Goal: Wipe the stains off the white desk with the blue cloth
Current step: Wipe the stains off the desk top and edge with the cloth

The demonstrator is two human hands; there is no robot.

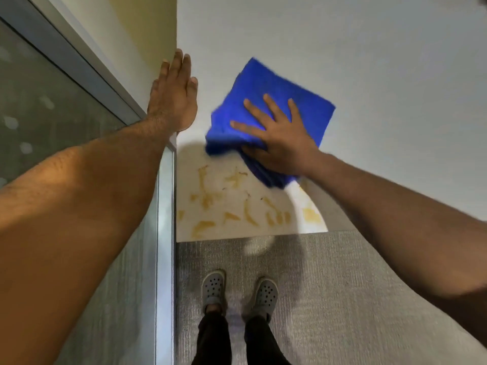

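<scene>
**Cloth under my right hand, stains nearer the desk edge**

From the head view I see my right hand (279, 139) pressed flat on the blue cloth (271, 101), fingers spread wide across its near half. It is not gripping the cloth; the palm and fingers simply lie on top and pin it to the white desk (369, 61). The cloth is folded into a rough square, its edges slightly blurred, and a bunched corner sticks out beneath my wrist.

My left hand (174, 101) is open and flat, fingers together and pointing away from me, holding nothing. It rests at the desk's left edge, against the wall (137, 35), just beside the cloth but not touching it.

The stains (237, 204), yellow-brown smears and streaks, lie on the near strip of the desk, between the cloth and the front edge. The cloth's near corner reaches just over their upper right part.

Below the desk are grey carpet (329, 285) and my two grey clogs (213, 288).
</scene>
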